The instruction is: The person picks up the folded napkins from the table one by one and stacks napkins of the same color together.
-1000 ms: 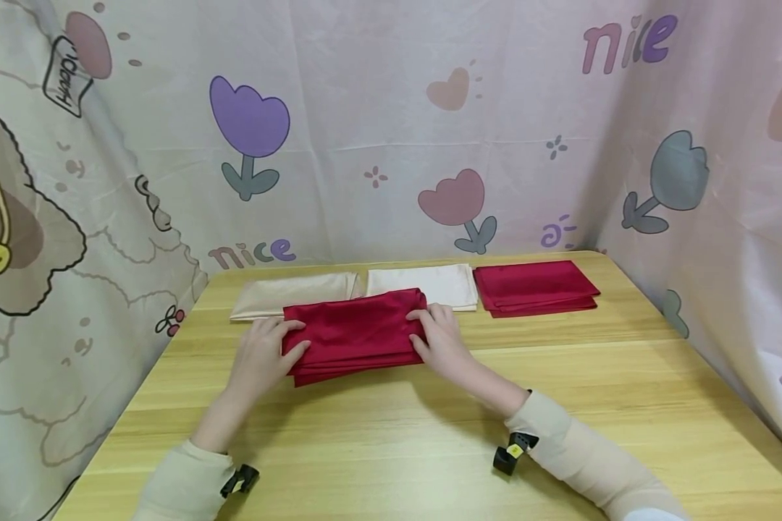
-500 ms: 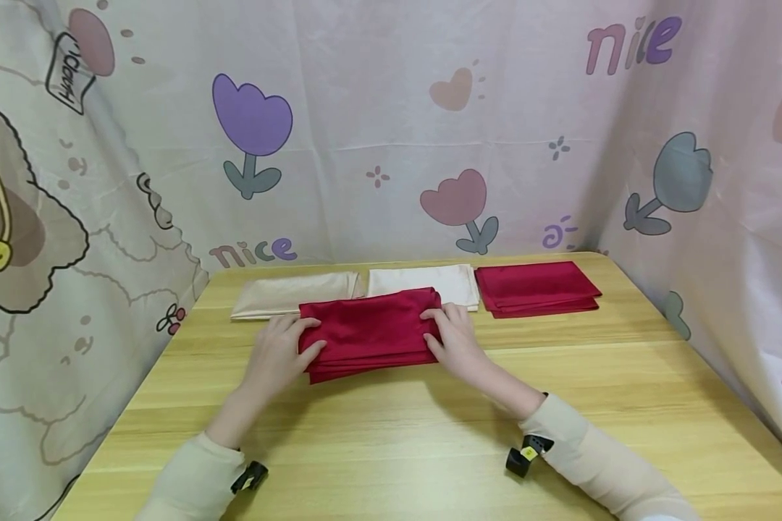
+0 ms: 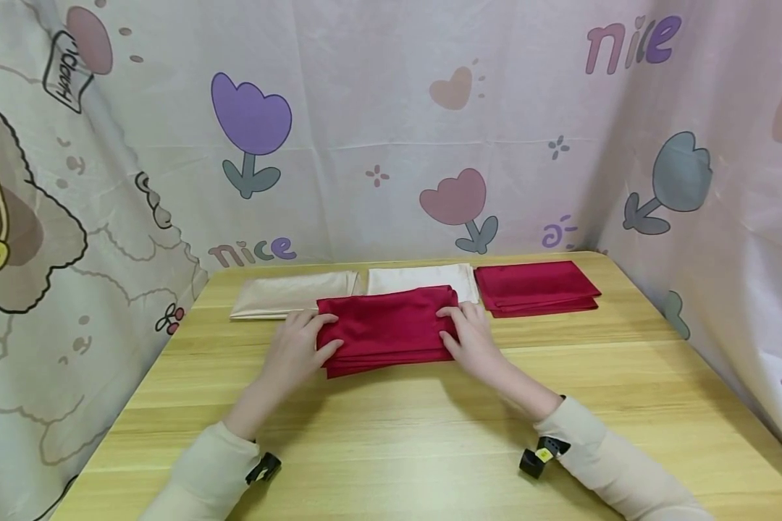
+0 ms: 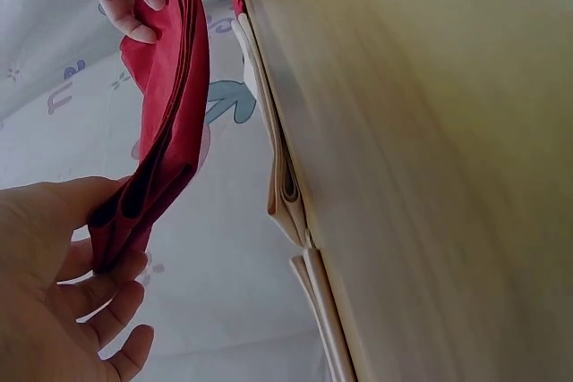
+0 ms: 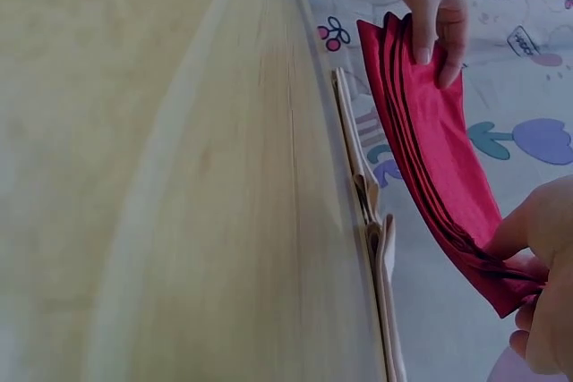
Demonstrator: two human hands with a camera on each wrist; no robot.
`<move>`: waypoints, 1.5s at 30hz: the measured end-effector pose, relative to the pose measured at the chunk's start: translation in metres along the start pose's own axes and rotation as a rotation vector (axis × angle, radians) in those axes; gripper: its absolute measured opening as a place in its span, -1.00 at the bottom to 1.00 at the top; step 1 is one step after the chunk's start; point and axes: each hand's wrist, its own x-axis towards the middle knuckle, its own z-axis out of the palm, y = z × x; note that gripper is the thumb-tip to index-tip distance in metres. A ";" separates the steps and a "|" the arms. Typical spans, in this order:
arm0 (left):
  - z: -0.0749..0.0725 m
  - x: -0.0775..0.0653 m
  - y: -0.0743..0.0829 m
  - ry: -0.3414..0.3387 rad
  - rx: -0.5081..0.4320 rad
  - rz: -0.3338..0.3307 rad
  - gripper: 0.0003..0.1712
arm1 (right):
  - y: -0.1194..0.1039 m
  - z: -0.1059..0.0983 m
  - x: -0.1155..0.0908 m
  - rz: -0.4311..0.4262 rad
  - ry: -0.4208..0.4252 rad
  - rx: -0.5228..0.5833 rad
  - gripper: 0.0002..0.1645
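a person's left hand (image 3: 298,341) grasps the 9 o'clock end of a deep red, folded rectangular cloth with a satin sheen (image 3: 391,325), and the right hand (image 3: 477,341) grasps its 3 o'clock end. each grip is a pinch: the thumb lies on one face of the layers, fingers on the other. in the left wrist view, the left hand's outer fingers spread free of the fabric. the held cloth is off the pale yellow wood-grain table (image 3: 391,441), the wrist views showing a gap beneath it; its layers fan slightly along the 6 o'clock edge.

behind it, along the table's 12 o'clock side, lie three more folded cloths. from the held one, a glossy beige rectangular cloth (image 3: 287,293) is towards 10 o'clock, a white rectangular cloth (image 3: 423,277) towards 1 o'clock, and a second red rectangular cloth (image 3: 534,286) between 2 and 3 o'clock, just beside the white one. the held cloth hides part of the beige and white ones from the head camera. cream sleeves (image 3: 208,463) cover both forearms, and beyond the table hangs a white fabric curtain printed with tulips (image 3: 352,87).
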 end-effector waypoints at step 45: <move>0.027 0.031 0.054 -0.066 -0.011 0.108 -0.54 | 0.042 -0.051 -0.024 0.083 0.032 -0.070 -0.63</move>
